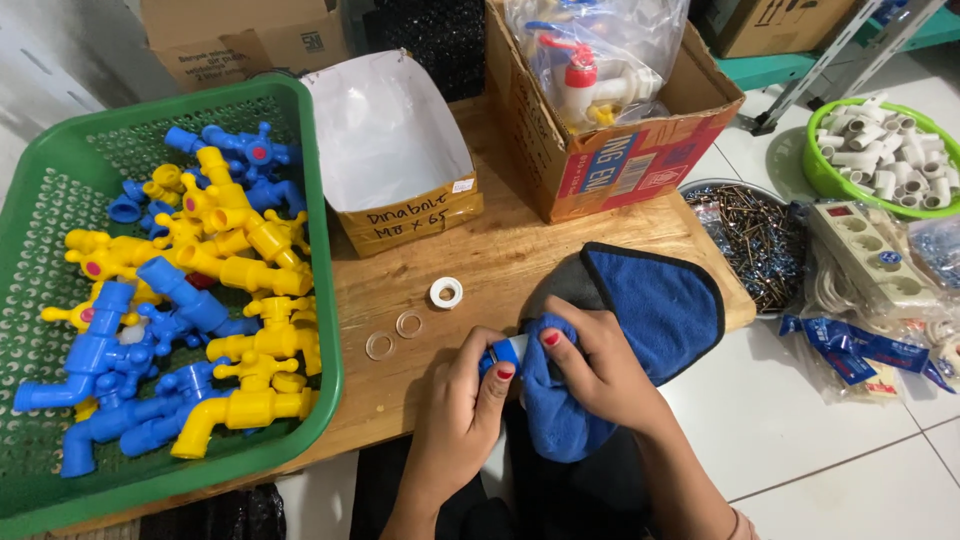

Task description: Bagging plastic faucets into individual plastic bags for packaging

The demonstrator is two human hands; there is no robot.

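Head view: the left hand [462, 400] has its grip closed on a small blue and white tap part [503, 352], w/ the thumb on top. The right hand [598, 368] is closed on a blue cloth [640, 330] and presses it onto the same part. The part sits between both hands, at the near edge of the wooden tabletop [500, 250], just right of two clear rings [394, 335]. A white tape roll [446, 292] lies a bit past the rings. Far left of the part is a green basket [40, 200] full of blue and yellow plastic taps [200, 300]. Behind the rings stands an open box w/ white lining [390, 150]. Next to it, a red and blue cardboard box [620, 150] holds bagged taps. Right of the tabletop, on the floor: a bowl of nails [755, 235], a power strip [875, 255] and a green bowl of white pipe bits [885, 150].
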